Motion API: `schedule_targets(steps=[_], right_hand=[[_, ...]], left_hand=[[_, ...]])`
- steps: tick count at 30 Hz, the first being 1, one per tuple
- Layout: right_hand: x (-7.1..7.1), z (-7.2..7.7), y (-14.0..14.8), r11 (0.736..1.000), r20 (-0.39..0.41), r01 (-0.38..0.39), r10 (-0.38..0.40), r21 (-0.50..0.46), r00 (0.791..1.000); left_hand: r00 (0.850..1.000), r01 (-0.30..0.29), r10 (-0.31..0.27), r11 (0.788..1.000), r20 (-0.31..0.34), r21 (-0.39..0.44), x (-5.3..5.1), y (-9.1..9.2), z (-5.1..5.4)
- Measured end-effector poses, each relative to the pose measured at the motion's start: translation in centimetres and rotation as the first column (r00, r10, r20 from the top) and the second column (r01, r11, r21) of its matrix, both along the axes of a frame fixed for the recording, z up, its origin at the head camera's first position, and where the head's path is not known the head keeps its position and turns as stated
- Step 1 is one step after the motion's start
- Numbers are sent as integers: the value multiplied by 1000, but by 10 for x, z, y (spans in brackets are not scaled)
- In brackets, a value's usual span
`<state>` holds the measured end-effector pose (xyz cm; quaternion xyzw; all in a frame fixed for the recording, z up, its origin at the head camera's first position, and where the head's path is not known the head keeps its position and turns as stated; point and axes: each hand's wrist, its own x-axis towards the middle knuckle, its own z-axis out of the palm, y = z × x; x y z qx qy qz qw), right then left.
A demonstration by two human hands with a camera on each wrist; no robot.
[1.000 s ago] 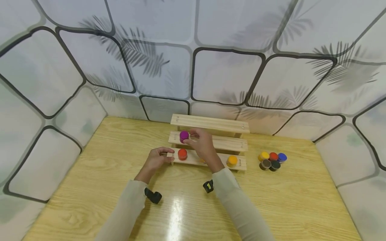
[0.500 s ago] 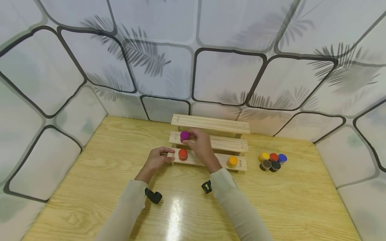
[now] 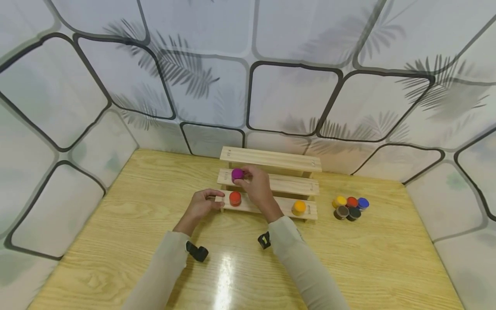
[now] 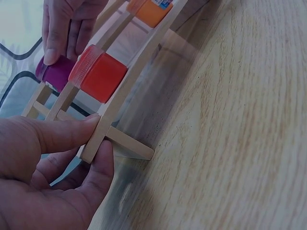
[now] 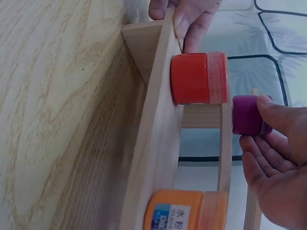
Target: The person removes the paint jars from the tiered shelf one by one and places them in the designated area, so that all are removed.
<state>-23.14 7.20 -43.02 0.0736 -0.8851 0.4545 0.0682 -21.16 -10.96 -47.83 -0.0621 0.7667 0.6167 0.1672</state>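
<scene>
My right hand [image 3: 257, 187] pinches a purple paint jar [image 3: 237, 174] between thumb and fingers, at the left end of the middle step of a three-step wooden stand [image 3: 271, 159]. In the right wrist view the purple jar [image 5: 247, 115] sits against that step. My left hand [image 3: 202, 204] grips the left end of the lowest step, thumb above and fingers below in the left wrist view. A red paint jar [image 3: 234, 198] stands close by on this step. An orange jar [image 3: 299, 208] is near its right end. My right hand and wrist hide part of the lower steps.
Right of the stand, several jars are grouped on the wooden table [image 3: 387, 258]: yellow [image 3: 339, 201], red [image 3: 351, 202], blue [image 3: 363, 203], brown [image 3: 341, 212] and black [image 3: 353, 213]. A patterned wall [image 3: 290, 99] rises behind the stand.
My right wrist and forearm have shifted slightly left, covering a bit of orange that showed beneath them. The purple jar stays in my fingers at the same step; my left hand holds still.
</scene>
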Motion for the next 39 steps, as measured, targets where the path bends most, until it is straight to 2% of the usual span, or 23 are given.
schedule_targets(steps=[10,17,26,39], right_hand=[[3,8,2,1000,21,-1,1,9,1000],[6,12,7,1000,59,6,-4,-28,998],[14,13,21,999,6,21,-21,-28,1000],[19,10,45,999,1,48,-48,-12,999]], left_hand=[[1000,10,-9,1000,7,-9,-1,-1,-1],[1000,4,-4,1000,15,-2,0,0,-2],[1000,-7,7,1000,-7,20,0,0,-3],[1000,13,-13,1000,-10,14,1,-2,-4]])
